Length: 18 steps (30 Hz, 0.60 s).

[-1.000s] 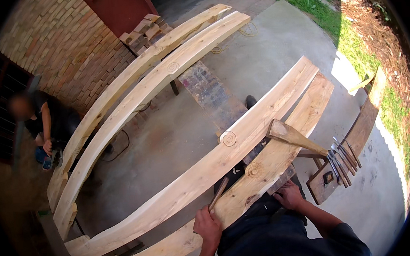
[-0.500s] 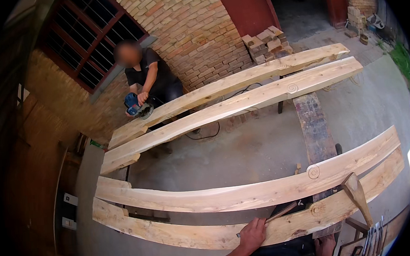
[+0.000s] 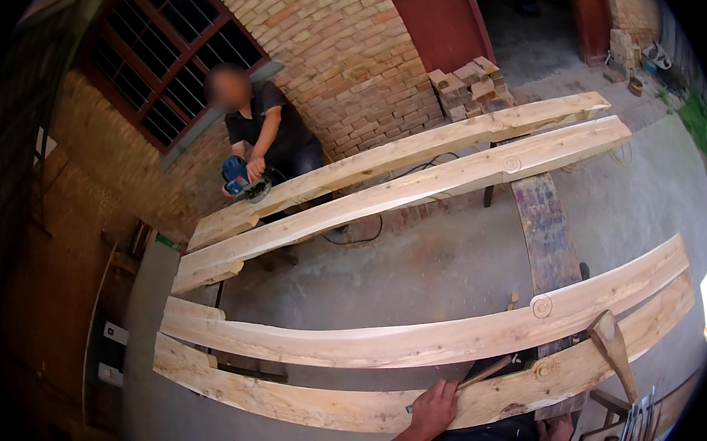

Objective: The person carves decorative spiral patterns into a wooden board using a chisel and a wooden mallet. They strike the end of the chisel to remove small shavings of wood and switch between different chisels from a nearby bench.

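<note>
My left hand (image 3: 433, 409) is closed around a slim wooden-handled chisel (image 3: 485, 372), resting on the nearest long curved beam (image 3: 334, 408). The handle points up to the right, and a small metal end shows left of the fist. A carved scroll (image 3: 547, 368) lies on this beam, right of my left hand. My right hand (image 3: 556, 433) is low at the lower edge, beside the end of a support plank; its fingers are mostly hidden. A wooden mallet (image 3: 611, 348) leans across the beam's right part. Several thin metal chisels (image 3: 640, 420) lie at the lower right.
A second curved beam (image 3: 395, 342) runs just beyond the near one. Two more beams (image 3: 417, 190) lie farther off, over a stained cross plank (image 3: 547, 227). Across from me, a person holds a blue power tool (image 3: 236, 175) on the farthest beam. Bricks (image 3: 472, 88) are stacked by the wall.
The view has shifted slightly, so the far beams and the wall sit lower in it. My left hand keeps its grip on the chisel, nearly in place on the beam.
</note>
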Available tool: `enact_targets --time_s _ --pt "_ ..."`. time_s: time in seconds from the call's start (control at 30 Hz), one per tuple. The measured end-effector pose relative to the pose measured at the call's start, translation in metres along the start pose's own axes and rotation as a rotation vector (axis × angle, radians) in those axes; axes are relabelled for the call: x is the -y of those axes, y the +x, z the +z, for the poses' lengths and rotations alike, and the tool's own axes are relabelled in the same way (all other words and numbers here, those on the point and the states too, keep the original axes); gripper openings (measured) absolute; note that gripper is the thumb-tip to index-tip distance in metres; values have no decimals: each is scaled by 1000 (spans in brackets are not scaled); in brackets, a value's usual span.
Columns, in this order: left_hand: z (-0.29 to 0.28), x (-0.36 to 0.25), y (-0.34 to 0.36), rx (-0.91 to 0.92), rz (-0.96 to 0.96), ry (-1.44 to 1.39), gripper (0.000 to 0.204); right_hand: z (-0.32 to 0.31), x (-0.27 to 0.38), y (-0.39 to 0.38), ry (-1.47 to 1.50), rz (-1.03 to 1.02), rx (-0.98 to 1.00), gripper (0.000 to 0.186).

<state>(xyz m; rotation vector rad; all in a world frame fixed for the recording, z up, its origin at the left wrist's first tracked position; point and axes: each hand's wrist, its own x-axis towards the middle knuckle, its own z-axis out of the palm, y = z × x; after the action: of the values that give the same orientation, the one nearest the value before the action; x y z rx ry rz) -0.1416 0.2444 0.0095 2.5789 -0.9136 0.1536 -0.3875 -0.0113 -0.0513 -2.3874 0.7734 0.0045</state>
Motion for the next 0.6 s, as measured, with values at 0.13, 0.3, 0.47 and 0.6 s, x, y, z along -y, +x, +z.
enact_targets --time_s 0.13,0.3,0.47,0.6 --pt "2 2 -1 -9 5 -10 23 -7 9 1 0 70 61 27" --pt "2 1 -1 -12 4 -20 22 -6 6 -3 4 53 31 28" --pt "2 1 -1 -17 -3 -26 22 -5 6 -1 9 77 45 29" --pt "2 0 -1 -20 3 -19 22 -3 1 -1 -6 75 60 30"
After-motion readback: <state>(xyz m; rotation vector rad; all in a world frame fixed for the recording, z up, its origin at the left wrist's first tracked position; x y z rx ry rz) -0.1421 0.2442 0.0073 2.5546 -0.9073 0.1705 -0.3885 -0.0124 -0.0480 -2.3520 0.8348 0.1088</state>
